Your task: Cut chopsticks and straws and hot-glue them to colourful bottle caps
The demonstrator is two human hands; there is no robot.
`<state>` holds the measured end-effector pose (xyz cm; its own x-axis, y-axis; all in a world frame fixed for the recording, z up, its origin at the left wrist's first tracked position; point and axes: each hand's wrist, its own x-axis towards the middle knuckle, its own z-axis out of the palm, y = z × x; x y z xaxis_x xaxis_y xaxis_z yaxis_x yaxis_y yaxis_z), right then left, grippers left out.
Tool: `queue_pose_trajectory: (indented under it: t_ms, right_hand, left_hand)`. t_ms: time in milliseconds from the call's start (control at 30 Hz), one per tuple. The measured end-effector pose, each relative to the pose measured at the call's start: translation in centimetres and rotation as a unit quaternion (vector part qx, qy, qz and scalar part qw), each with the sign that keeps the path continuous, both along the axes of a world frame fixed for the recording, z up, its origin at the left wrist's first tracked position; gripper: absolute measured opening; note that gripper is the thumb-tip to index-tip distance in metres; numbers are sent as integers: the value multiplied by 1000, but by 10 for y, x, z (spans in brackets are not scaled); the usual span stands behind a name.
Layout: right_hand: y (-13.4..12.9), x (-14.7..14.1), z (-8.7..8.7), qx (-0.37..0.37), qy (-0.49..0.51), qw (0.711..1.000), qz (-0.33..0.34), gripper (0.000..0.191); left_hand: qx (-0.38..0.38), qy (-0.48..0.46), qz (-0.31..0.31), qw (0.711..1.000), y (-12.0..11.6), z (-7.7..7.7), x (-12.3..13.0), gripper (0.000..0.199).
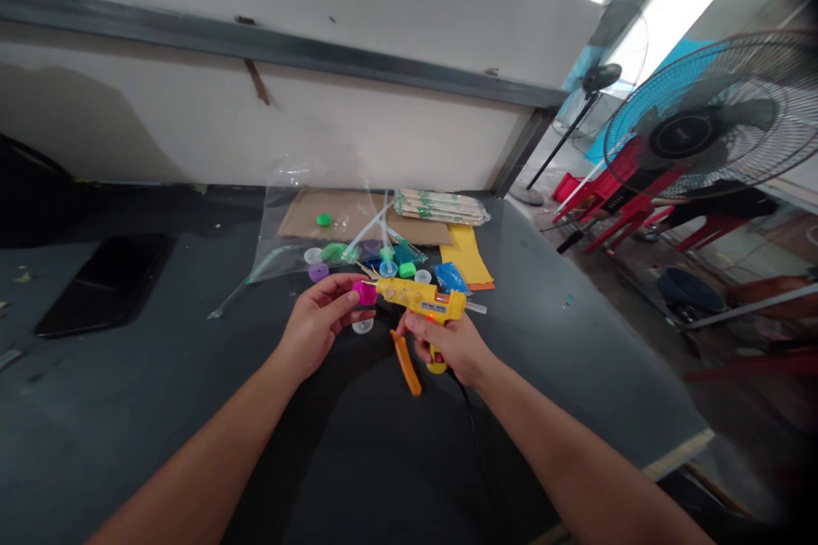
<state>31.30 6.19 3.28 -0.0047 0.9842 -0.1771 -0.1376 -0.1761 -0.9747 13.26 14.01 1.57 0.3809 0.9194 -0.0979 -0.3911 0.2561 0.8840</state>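
Observation:
Pinched in the fingers of my left hand (318,321) is a magenta bottle cap (365,293). My right hand (447,341) grips a yellow hot glue gun (418,298) with its red light lit and a clear glue stick poking out of the back. The gun's nozzle meets the cap or lies right beside it; I cannot tell which. A white cap (362,326) lies just below my left fingers. On the table under the gun rests an orange cutter knife (406,364). Purple, green and white caps sit behind my hands, among them a purple cap (318,272).
Behind the caps lie a cardboard sheet (307,213), a clear plastic bag (274,230), wrapped wooden sticks (440,206) and yellow paper (461,251). A black phone (106,285) is at left. The gun's black cable (471,417) runs toward me. A fan (683,136) stands at right.

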Motion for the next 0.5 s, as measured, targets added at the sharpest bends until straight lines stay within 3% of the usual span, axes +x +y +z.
queue_pose_trajectory:
  t_ms: [500]
  right_hand:
    - [0, -1, 2, -7, -1, 1000, -1, 27]
  left_hand:
    - [8, -9, 0, 1000, 1, -1, -1, 23]
